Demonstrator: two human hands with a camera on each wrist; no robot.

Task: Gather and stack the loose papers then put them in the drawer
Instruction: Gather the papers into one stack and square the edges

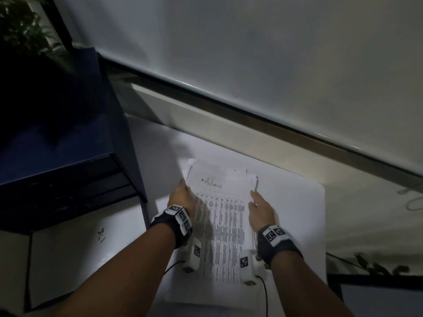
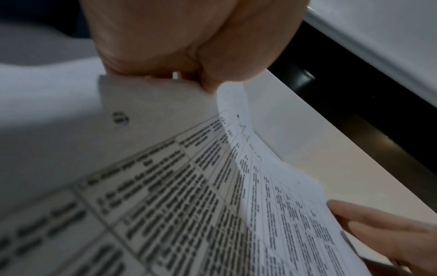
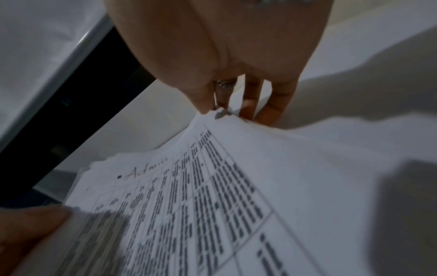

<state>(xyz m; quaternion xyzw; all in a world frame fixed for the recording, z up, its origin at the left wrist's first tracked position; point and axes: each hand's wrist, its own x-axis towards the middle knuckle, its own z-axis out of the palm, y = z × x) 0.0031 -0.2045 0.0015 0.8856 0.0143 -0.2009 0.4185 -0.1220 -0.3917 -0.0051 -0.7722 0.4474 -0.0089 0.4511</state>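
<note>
From the head camera, a stack of papers (image 1: 220, 216) lies on a white table (image 1: 297, 202), its top sheet printed with a table of text and hand-lettered "Admin" near the far edge; the left hand (image 1: 183, 197) holds the stack's left edge and the right hand (image 1: 261, 210) holds its right edge, both wrists wearing black bands with marker tags, and the far corners of the sheets look uneven. A dark blue drawer unit (image 1: 68, 156) stands to the left of the table, with a plant (image 1: 27, 30) above it in the dim corner. In the left wrist view, the left hand (image 2: 184, 46) pinches the near corner of the papers (image 2: 165, 196), thumb on top and fingers curled under, lifting the top sheet into a curve, while a finger of the right hand (image 2: 383, 226) presses on the opposite edge. In the right wrist view, the right hand (image 3: 236, 56) has its fingers curled down over the far edge of the papers (image 3: 236, 186), gripping the sheets, and the left hand's thumb (image 3: 30, 229) rests on the stack's other side
</note>
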